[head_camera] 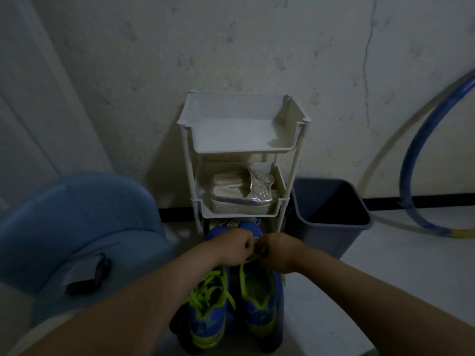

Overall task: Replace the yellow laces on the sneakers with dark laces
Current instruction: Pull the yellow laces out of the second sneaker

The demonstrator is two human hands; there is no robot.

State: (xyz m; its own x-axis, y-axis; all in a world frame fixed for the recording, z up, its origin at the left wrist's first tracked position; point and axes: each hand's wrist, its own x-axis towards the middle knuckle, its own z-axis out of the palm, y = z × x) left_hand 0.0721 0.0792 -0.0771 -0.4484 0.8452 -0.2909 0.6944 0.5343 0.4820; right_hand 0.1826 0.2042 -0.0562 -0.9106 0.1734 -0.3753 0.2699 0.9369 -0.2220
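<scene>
Two blue sneakers with yellow-green trim stand side by side on the floor, toes toward the rack. The left sneaker (205, 319) still carries loose yellow laces (205, 286) across its tongue. On the right sneaker (259, 304) a yellow lace (250, 259) runs up near the toe end. My left hand (228, 249) and my right hand (279, 251) are both closed on that lace over the right sneaker's toe end, fingers pinched together. A dark bundle (99, 272), possibly dark laces, lies on the blue stool.
A white three-tier rack (290, 201) stands against the wall with silver sandals (244, 194) on its middle shelf. A dark bin (331, 217) is to its right, a blue plastic stool (77, 227) at left, and a blue-and-yellow hoop (416, 155) leans at right.
</scene>
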